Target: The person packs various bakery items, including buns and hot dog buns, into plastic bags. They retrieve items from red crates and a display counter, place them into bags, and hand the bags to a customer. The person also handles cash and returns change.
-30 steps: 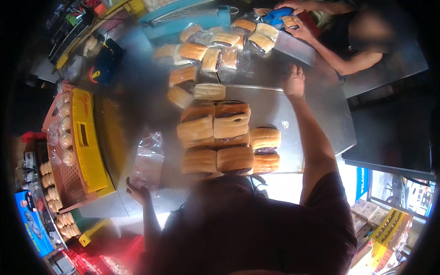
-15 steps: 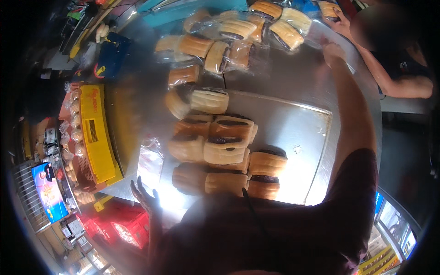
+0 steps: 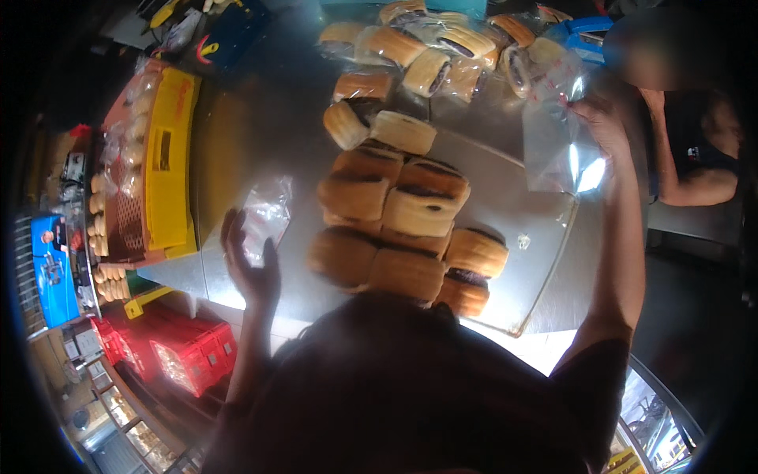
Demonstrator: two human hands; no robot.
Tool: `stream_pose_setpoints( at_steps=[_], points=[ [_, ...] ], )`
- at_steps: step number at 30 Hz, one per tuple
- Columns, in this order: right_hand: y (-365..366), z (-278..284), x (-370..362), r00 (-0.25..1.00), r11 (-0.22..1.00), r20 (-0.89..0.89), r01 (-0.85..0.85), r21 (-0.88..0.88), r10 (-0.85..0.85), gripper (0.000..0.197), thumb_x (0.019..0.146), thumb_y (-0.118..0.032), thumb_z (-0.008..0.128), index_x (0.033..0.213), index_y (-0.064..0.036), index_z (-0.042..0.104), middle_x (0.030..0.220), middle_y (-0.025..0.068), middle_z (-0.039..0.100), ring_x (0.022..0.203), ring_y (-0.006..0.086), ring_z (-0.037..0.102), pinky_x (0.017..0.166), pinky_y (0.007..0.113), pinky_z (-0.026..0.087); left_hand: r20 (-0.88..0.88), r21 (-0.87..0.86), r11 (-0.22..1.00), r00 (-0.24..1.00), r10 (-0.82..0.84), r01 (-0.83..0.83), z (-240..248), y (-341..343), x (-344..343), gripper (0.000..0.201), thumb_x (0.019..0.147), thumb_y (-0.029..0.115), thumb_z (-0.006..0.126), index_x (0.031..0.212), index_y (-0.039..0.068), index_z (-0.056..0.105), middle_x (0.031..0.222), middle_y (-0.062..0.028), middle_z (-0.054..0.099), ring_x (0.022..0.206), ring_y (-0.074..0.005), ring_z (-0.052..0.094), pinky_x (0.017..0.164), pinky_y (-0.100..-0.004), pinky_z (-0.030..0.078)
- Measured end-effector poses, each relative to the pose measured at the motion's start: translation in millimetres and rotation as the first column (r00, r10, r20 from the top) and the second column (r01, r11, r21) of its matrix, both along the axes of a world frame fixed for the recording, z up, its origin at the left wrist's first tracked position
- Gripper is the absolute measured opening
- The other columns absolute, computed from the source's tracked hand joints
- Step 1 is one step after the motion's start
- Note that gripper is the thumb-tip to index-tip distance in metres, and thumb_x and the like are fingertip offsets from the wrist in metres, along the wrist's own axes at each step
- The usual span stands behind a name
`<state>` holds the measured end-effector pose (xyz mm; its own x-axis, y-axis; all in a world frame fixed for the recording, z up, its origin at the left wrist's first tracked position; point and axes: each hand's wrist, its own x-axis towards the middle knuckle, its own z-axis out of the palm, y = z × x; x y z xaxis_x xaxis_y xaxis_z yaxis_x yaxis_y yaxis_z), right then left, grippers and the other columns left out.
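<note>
My right hand point(image 3: 602, 126), at the far right of the table, grips a clear plastic bag point(image 3: 549, 150) that hangs down and catches the light. On the left, my left hand point(image 3: 254, 272) has its fingers and thumb apart beside a clear plastic packet point(image 3: 268, 209) lying on the metal table; whether it touches the packet I cannot tell. Between my hands sit unwrapped buns with dark filling point(image 3: 426, 209), stacked and in rows. Farther off lies a heap of similar buns in clear bags point(image 3: 395, 46).
A yellow crate point(image 3: 170, 158) with bagged bread stands along the left edge. Red crates point(image 3: 193, 355) are at the lower left. A co-worker's arm point(image 3: 671, 174) shows at the right, near a blue object point(image 3: 584, 35). A metal sheet point(image 3: 545, 213) lies on the table point(image 3: 260, 118).
My right hand now has a clear bag raised in it. My left hand has come to the packet. The co-worker's hand has left the bun it held. The view has shifted.
</note>
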<state>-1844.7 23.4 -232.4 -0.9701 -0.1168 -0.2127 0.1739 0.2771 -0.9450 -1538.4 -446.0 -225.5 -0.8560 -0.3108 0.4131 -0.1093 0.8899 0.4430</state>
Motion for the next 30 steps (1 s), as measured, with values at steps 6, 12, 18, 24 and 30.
stream_pose_setpoints(
  at_steps=[6, 12, 18, 24, 30],
  points=[
    [-171, 82, 108, 0.974, 0.721, 0.198, 0.062, -0.69, 0.106, 0.017, 0.08, -0.008, 0.067, 0.095, -0.0002, 0.065, 0.088, 0.009, 0.066, 0.077, 0.0156, 0.064, 0.071, 0.028, 0.053, -0.177, 0.879, 0.39, 0.947, -0.267, 0.275, 10, 10, -1, 0.066, 0.087, 0.017, 0.064, 0.142, 0.009, 0.028, 0.139, -0.0119, 0.038, 0.125, -0.0268, 0.043, 0.095, -0.0376, 0.044],
    [-364, 50, 181, 0.954, 0.519, 0.147, -0.01, -0.855, 0.261, 0.019, 0.083, 0.001, 0.06, 0.101, 0.0034, 0.061, 0.097, 0.0111, 0.066, 0.088, 0.0167, 0.063, 0.08, 0.027, 0.051, -0.447, 0.886, -0.257, 0.858, -0.252, 0.386, 18, -38, 10, 0.072, 0.09, 0.019, 0.06, 0.147, 0.014, 0.018, 0.13, -0.0128, 0.047, 0.114, -0.025, 0.052, 0.094, -0.0401, 0.046],
    [-428, -9, 212, 0.847, 0.666, 0.414, 0.099, -0.739, 0.334, 0.041, 0.084, 0.001, 0.06, 0.123, 0.0035, 0.049, 0.119, 0.0174, 0.056, 0.1, 0.0262, 0.06, 0.087, 0.038, 0.05, -0.05, 0.873, 0.485, 0.998, -0.023, 0.055, -16, -110, 15, 0.037, 0.085, 0.003, 0.059, 0.121, 0.008, 0.052, 0.095, -0.0097, 0.064, 0.086, -0.0198, 0.061, 0.072, -0.0338, 0.048],
    [-417, -6, 244, 0.881, 0.944, 0.342, -0.286, -0.164, 0.326, 0.057, 0.087, -0.009, 0.06, 0.138, -0.0013, 0.037, 0.143, 0.0268, 0.029, 0.124, 0.0338, 0.043, 0.095, 0.043, 0.043, 0.153, 0.112, 0.994, 0.988, -0.033, 0.016, -156, -166, 33, 0.027, 0.072, 0.008, 0.069, 0.099, 0.014, 0.067, 0.087, -0.0133, 0.064, 0.086, -0.032, 0.059, 0.072, -0.0401, 0.047],
    [-415, -14, 247, 0.886, 0.893, 0.165, -0.447, 0.056, 0.433, 0.034, 0.087, -0.006, 0.058, 0.121, -0.0024, 0.056, 0.121, 0.0146, 0.054, 0.106, 0.0191, 0.056, 0.082, 0.032, 0.049, -0.034, -0.168, 0.978, 0.991, -0.129, 0.122, -109, -131, 40, 0.014, 0.071, 0.012, 0.07, 0.086, 0.01, 0.068, 0.088, -0.0147, 0.062, 0.087, -0.0355, 0.058, 0.076, -0.0435, 0.047]
  ],
)
